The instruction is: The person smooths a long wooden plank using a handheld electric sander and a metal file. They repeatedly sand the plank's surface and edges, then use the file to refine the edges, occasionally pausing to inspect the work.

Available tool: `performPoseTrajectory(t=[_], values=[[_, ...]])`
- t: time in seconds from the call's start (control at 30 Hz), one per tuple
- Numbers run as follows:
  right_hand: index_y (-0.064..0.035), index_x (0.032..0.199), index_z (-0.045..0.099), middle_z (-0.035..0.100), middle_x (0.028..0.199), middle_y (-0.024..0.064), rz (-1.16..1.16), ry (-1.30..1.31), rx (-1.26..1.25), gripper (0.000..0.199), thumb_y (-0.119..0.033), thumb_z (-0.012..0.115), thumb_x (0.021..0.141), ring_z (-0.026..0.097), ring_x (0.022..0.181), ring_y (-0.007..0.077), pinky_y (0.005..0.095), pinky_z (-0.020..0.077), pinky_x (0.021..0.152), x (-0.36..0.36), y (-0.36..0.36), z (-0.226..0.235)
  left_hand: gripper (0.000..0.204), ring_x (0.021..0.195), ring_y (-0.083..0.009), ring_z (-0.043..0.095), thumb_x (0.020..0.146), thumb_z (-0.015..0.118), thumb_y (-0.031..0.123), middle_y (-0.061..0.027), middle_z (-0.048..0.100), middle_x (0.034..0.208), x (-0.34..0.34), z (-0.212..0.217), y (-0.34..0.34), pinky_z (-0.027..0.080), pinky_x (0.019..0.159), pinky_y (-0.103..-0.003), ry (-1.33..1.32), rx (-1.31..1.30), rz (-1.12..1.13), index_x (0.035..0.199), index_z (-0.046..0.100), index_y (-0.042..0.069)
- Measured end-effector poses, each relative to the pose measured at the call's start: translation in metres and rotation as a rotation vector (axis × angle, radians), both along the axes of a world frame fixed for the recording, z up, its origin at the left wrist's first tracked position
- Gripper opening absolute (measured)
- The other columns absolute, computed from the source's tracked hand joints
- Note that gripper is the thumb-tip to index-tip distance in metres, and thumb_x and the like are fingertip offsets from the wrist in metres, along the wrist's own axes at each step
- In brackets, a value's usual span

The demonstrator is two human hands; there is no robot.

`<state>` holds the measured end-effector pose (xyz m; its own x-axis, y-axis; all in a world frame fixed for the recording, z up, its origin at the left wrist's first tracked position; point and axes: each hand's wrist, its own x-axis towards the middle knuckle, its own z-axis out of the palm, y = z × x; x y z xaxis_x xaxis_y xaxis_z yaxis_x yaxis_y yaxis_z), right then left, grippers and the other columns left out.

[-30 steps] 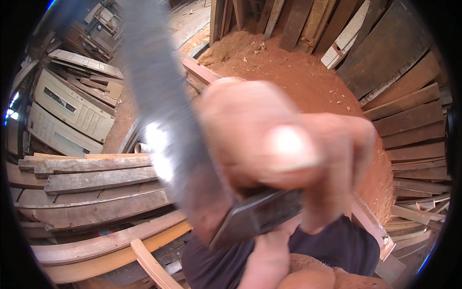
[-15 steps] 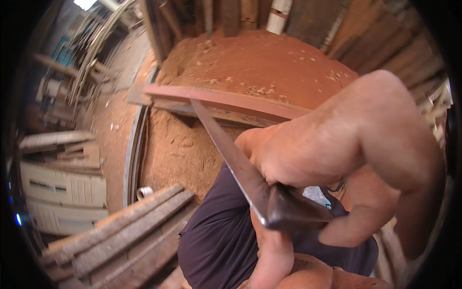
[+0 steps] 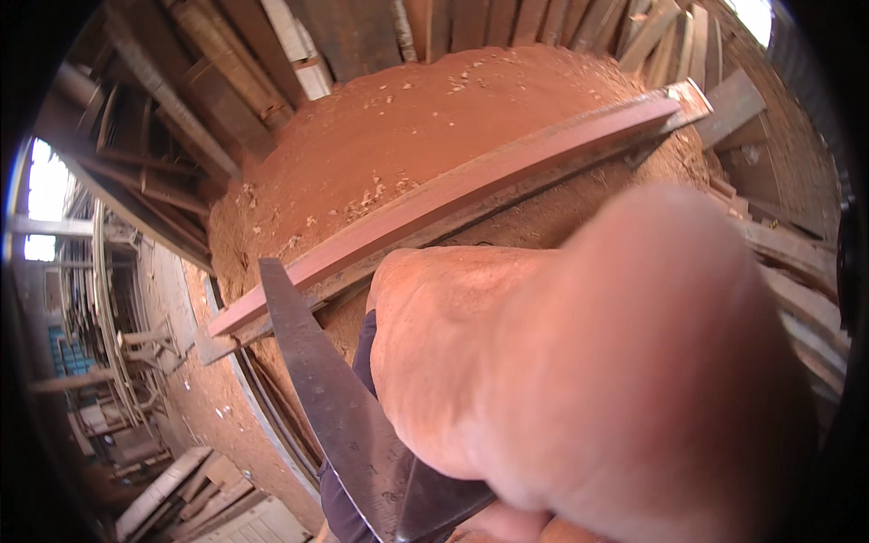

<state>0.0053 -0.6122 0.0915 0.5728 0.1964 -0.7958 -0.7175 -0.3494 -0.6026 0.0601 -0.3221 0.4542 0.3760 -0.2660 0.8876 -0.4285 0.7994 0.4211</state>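
Very near the camera, my right hand (image 3: 444,362) shows the back of its closed fist, the fingers curled under and mostly hidden. From beneath it sticks out a long, tapered dark metal blade (image 3: 317,380), its narrow tip up and to the left. The blade widens toward a dark folded part at the lower edge, where the hand covers it. Beyond the tip lies a long reddish wooden beam (image 3: 434,204), slanting up to the right. A small patch of skin shows at the lower edge; whether it is my left hand cannot be made out.
Behind the beam spreads a mound of red sawdust (image 3: 389,127) with pale chips. Upright planks (image 3: 507,25) line the back, and more boards (image 3: 787,235) stack up at right. Scrap wood (image 3: 181,498) lies at lower left, near a metal rail (image 3: 272,425).
My view has turned and tilted, so the beam now slants and its right end shows. The blade and my right hand are nearer the camera. My lap has mostly dropped out of view.
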Motion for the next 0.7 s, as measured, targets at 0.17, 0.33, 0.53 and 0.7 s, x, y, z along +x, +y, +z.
performPoseTrajectory(t=[0.17, 0.33, 0.53, 0.7], values=[[-0.006, 0.091, 0.061, 0.055, 0.065, -0.0005, 0.021, -0.013, 0.04, 0.031, -0.036, 0.069, 0.093, 0.053, 0.05, 0.0112, 0.0296, 0.0413, 0.042, 0.028, 0.01, -0.024, 0.065, 0.061, -0.013, 0.057, 0.083, 0.082, 0.032, -0.0041, 0.06, 0.074, 0.072, -0.004, -0.077, 0.045, 0.057, -0.026, 0.019, 0.012, -0.299, 0.129, 0.046, 0.003], [-0.0057, 0.091, 0.061, 0.055, 0.064, -0.0001, -0.132, -0.066, -0.038, 0.031, -0.035, 0.069, 0.093, 0.053, 0.049, 0.0119, 0.0304, 0.0414, 0.041, 0.076, -0.062, -0.059, 0.065, 0.061, -0.0138, 0.058, 0.084, 0.082, 0.03, -0.0052, 0.06, 0.074, 0.144, -0.013, -0.158, 0.046, 0.057, -0.026, 0.056, 0.062, -0.466, 0.13, 0.045, 0.002], [-0.0054, 0.091, 0.062, 0.055, 0.064, 0.0003, -0.246, 0.018, -0.234, 0.03, -0.035, 0.07, 0.092, 0.054, 0.049, 0.0127, 0.0313, 0.0415, 0.041, 0.114, -0.197, -0.126, 0.065, 0.06, -0.0147, 0.06, 0.084, 0.082, 0.027, -0.0066, 0.061, 0.074, 0.238, -0.048, -0.186, 0.048, 0.057, -0.026, 0.2, 0.226, -0.231, 0.13, 0.044, 0.001], [-0.0052, 0.091, 0.062, 0.056, 0.063, 0.0007, -0.562, 0.115, -0.267, 0.03, -0.034, 0.071, 0.091, 0.054, 0.049, 0.0135, 0.032, 0.0415, 0.041, 0.108, -0.28, -0.155, 0.061, 0.062, -0.0155, 0.061, 0.091, 0.076, 0.032, -0.0082, 0.062, 0.079, 0.341, -0.123, -0.24, 0.05, 0.058, -0.028, 0.646, 0.52, 0.078, 0.134, 0.043, 0.004]])
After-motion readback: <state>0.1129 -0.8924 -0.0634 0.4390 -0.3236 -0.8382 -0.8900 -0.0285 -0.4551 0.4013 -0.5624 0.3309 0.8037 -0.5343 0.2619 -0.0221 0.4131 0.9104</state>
